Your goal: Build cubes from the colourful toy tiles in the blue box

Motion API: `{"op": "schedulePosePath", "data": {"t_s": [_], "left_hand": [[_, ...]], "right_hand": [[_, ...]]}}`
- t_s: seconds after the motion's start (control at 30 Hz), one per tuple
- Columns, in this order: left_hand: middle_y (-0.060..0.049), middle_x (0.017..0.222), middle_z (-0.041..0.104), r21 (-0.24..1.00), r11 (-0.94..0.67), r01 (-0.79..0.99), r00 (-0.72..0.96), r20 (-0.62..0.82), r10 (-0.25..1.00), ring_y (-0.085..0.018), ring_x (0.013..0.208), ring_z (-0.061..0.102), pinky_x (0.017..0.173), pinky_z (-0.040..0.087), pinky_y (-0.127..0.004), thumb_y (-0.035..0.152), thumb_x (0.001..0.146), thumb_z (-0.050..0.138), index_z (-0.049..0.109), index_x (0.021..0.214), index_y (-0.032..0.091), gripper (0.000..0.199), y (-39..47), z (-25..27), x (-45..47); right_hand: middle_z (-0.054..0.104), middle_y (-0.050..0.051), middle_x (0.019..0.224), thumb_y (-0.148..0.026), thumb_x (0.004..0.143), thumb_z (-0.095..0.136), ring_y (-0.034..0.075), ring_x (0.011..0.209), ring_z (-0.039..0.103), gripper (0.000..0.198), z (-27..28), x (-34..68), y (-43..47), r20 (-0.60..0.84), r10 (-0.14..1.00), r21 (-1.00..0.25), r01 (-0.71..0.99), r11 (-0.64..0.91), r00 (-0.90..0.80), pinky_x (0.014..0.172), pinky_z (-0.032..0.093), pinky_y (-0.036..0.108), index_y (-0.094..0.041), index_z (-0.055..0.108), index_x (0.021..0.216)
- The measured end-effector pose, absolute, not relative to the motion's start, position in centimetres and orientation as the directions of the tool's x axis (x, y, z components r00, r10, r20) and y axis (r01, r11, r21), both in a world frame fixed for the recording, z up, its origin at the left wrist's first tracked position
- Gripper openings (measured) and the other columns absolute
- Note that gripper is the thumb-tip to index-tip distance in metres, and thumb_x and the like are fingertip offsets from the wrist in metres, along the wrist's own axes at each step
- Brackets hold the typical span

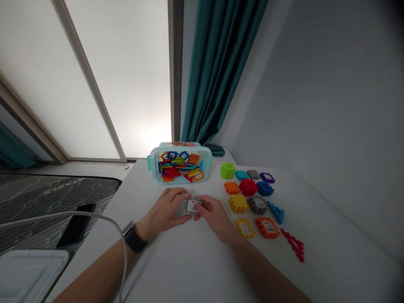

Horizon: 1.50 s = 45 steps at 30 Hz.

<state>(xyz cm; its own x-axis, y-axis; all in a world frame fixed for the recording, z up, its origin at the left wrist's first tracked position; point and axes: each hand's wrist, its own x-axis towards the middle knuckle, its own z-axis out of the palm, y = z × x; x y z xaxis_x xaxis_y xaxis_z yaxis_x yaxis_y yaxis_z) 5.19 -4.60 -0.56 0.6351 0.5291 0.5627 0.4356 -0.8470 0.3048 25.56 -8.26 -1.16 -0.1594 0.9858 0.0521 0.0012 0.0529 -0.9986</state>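
Between both hands is a grey toy building tile (192, 205) with a white window pattern on its face. My left hand (172, 208), with a dark watch on its wrist, curves around the tile's left side, thumb in front and fingers behind. The fingers of my right hand (213, 212) pinch its right edge. Just behind the hands stands a light teal plastic bin (151, 168) on its side, its opening facing me, holding many colourful tiles (179, 166). Right of my right hand lie sorted piles, among them yellow tiles (238, 203) and grey window tiles (257, 205).
The white table (189, 269) carries more piles: green tiles (227, 170), red tiles (248, 187), orange window tiles (267, 227) and red triangles (295, 246). A white cable (116, 229) crosses my left forearm. A white lid (31, 273) and a black phone (75, 225) lie at left.
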Motion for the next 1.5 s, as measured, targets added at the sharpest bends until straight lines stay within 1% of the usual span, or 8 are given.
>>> {"op": "schedulePosePath", "data": {"t_s": [0.13, 0.23, 0.3, 0.4, 0.5, 0.63, 1.13, 1.5], "left_hand": [[-0.012, 0.123, 0.061, 0.281, -0.836, 0.471, 0.600, 0.593, 0.537, -0.027, 0.111, 0.061, 0.097, 0.052, -0.044, 0.034, 0.082, 0.075, 0.056, 0.125, 0.023, 0.049, -4.5, -0.7, 5.0], [-0.012, 0.123, 0.060, 0.303, -0.821, 0.485, 0.562, 0.611, 0.558, -0.027, 0.110, 0.061, 0.097, 0.053, -0.044, 0.037, 0.083, 0.074, 0.058, 0.121, 0.023, 0.044, -4.4, -0.6, 5.0], [-0.012, 0.123, 0.059, 0.347, -0.804, 0.482, 0.534, 0.612, 0.584, -0.027, 0.112, 0.061, 0.097, 0.053, -0.044, 0.037, 0.083, 0.074, 0.058, 0.120, 0.023, 0.042, -4.4, -0.6, 5.0], [-0.012, 0.124, 0.058, 0.407, -0.785, 0.467, 0.502, 0.609, 0.614, -0.027, 0.113, 0.060, 0.098, 0.053, -0.044, 0.035, 0.082, 0.074, 0.058, 0.119, 0.023, 0.042, -4.4, -0.7, 5.0], [-0.012, 0.125, 0.057, 0.446, -0.782, 0.436, 0.484, 0.616, 0.621, -0.027, 0.115, 0.059, 0.099, 0.052, -0.044, 0.032, 0.082, 0.074, 0.058, 0.118, 0.023, 0.041, -4.4, -0.9, 5.0], [-0.012, 0.125, 0.056, 0.456, -0.791, 0.409, 0.490, 0.622, 0.611, -0.027, 0.116, 0.058, 0.100, 0.052, -0.044, 0.031, 0.082, 0.074, 0.058, 0.116, 0.022, 0.039, -4.6, -0.9, 5.3], [-0.013, 0.122, 0.059, 0.282, -0.856, 0.434, 0.559, 0.660, 0.501, -0.028, 0.109, 0.061, 0.093, 0.054, -0.045, 0.041, 0.082, 0.073, 0.059, 0.112, 0.021, 0.039, -5.5, 0.0, 8.6], [-0.012, 0.123, 0.059, 0.331, -0.884, 0.330, 0.595, 0.654, 0.467, -0.029, 0.113, 0.059, 0.094, 0.050, -0.045, 0.040, 0.082, 0.075, 0.057, 0.119, 0.021, 0.045, -5.3, 0.4, 18.6]], "right_hand": [[0.063, 0.000, 0.077, -0.051, 0.085, 0.065, 0.013, 0.063, 0.058, 0.033, -1.4, 25.6, -8.2, 0.046, 0.982, -0.998, 0.029, 0.052, -0.182, 0.064, 0.049, 0.028, -0.018, 0.065, 0.090], [0.066, 0.005, 0.093, -0.041, 0.091, 0.059, 0.017, 0.073, 0.063, 0.032, -1.9, 25.9, -8.3, 0.172, 0.979, -0.969, 0.160, 0.189, -0.112, 0.068, 0.054, 0.032, -0.019, 0.063, 0.113], [0.064, 0.010, 0.111, -0.032, 0.093, 0.056, 0.021, 0.092, 0.064, 0.034, -1.9, 26.3, -8.5, 0.362, 0.929, -0.865, 0.340, 0.368, -0.084, 0.080, 0.056, 0.038, -0.022, 0.058, 0.125], [0.058, 0.013, 0.128, -0.024, 0.092, 0.057, 0.026, 0.119, 0.056, 0.042, -1.2, 27.0, -8.9, 0.573, 0.789, -0.597, 0.548, 0.586, -0.220, 0.103, 0.049, 0.047, -0.025, 0.054, 0.133], [0.057, 0.013, 0.133, -0.023, 0.091, 0.061, 0.028, 0.125, 0.053, 0.045, -0.5, 27.7, -9.2, 0.593, 0.724, -0.439, 0.612, 0.657, -0.352, 0.107, 0.047, 0.050, -0.025, 0.052, 0.135], [0.059, 0.013, 0.132, -0.022, 0.091, 0.063, 0.028, 0.125, 0.054, 0.036, -0.2, 28.2, -9.2, 0.585, 0.698, -0.340, 0.656, 0.674, -0.413, 0.105, 0.048, 0.051, -0.025, 0.058, 0.126], [0.060, 0.012, 0.132, -0.017, 0.088, 0.063, 0.028, 0.128, 0.050, 0.028, 1.1, 30.9, -11.2, 0.551, 0.732, -0.337, 0.696, 0.634, -0.401, 0.108, 0.044, 0.052, -0.023, 0.060, 0.115], [0.061, 0.011, 0.128, -0.017, 0.089, 0.061, 0.027, 0.125, 0.051, 0.025, 1.6, 39.6, -13.5, 0.573, 0.777, -0.352, 0.779, 0.519, -0.260, 0.107, 0.044, 0.051, -0.023, 0.062, 0.113]]}}
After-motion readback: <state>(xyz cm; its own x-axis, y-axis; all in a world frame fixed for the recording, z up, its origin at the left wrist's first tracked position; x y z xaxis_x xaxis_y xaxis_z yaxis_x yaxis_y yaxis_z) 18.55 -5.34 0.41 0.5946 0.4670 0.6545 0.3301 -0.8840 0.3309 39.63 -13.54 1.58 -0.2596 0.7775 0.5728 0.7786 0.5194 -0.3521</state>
